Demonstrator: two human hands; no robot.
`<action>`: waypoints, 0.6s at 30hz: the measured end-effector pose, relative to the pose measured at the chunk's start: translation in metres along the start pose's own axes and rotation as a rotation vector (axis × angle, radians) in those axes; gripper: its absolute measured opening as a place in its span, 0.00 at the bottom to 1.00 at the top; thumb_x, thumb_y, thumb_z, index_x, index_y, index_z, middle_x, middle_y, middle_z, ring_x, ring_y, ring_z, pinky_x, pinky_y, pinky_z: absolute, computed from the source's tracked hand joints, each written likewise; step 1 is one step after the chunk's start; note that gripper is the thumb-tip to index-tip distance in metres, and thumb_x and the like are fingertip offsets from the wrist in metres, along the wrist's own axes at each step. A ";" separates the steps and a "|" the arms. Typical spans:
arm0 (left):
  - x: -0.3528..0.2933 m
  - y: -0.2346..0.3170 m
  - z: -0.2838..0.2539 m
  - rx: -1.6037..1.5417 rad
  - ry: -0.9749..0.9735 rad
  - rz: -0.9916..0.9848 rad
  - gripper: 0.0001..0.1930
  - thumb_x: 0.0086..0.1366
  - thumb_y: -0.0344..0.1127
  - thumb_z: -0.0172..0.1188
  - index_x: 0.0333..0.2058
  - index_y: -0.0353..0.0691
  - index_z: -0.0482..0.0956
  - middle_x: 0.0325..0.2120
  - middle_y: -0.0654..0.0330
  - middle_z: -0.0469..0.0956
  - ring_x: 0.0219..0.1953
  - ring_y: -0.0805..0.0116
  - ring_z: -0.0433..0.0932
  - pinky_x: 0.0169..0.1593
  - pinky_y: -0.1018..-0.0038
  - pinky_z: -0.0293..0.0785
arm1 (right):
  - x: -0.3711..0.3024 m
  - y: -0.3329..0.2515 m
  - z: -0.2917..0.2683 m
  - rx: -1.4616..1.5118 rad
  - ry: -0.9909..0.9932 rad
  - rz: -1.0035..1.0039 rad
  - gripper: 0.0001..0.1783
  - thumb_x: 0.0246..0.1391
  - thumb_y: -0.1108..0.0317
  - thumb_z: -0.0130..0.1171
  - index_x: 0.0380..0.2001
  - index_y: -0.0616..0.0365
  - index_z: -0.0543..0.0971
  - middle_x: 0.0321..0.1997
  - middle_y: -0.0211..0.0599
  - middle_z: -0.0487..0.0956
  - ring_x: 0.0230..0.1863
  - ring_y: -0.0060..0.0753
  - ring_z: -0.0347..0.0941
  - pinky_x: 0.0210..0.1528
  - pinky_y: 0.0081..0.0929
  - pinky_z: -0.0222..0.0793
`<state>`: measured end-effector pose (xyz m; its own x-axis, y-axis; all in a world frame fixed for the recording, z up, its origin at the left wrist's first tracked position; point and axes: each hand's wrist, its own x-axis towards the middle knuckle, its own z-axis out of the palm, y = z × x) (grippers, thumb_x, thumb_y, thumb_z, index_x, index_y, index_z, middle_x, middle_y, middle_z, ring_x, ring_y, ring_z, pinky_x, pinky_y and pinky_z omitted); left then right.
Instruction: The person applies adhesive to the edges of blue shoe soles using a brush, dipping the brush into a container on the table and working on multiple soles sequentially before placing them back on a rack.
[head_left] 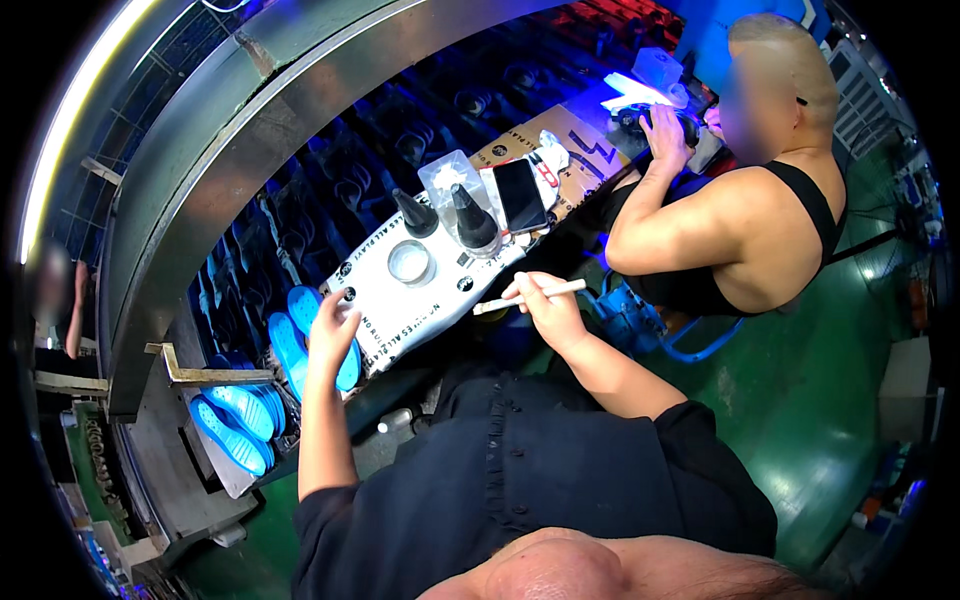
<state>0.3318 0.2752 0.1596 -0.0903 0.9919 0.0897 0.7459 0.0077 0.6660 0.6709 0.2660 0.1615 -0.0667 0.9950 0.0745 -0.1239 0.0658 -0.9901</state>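
Observation:
My right hand (552, 312) pinches a slim pale brush (560, 290), its flat end pointing left past the white printed sheet's front edge. My left hand (332, 335) is over the left end of that sheet (385, 320), thumb and forefinger apart, with nothing visible between them. Bright blue shoe soles (288, 350) lie beside and partly behind this hand. Between my hands, on the sheet, stands a round clear tub (410, 263) with pale contents. Behind it are two black cone-tipped bottles (473, 220), (415, 215), the right one in a clear container.
A phone (520, 195) lies on the bench beside brown cardboard (580, 150). Another stack of blue soles (240, 412) sits at lower left, near a metal bracket (215, 372). Dark racks run behind the bench. To my right a co-worker (740, 220) sits working under a bright lamp.

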 end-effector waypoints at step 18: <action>-0.064 -0.101 -0.009 0.636 0.000 -0.544 0.16 0.48 0.40 0.54 0.33 0.34 0.72 0.30 0.47 0.76 0.33 0.50 0.76 0.38 0.61 0.71 | 0.100 0.009 0.093 -0.526 -0.222 -0.312 0.14 0.51 0.62 0.51 0.25 0.64 0.77 0.26 0.38 0.75 0.32 0.31 0.71 0.36 0.23 0.65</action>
<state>0.2567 0.2101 0.0933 -0.5454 0.8290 -0.1238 0.8283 0.5556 0.0718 0.5712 0.3594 0.1715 -0.3164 0.8877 0.3345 0.3267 0.4330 -0.8401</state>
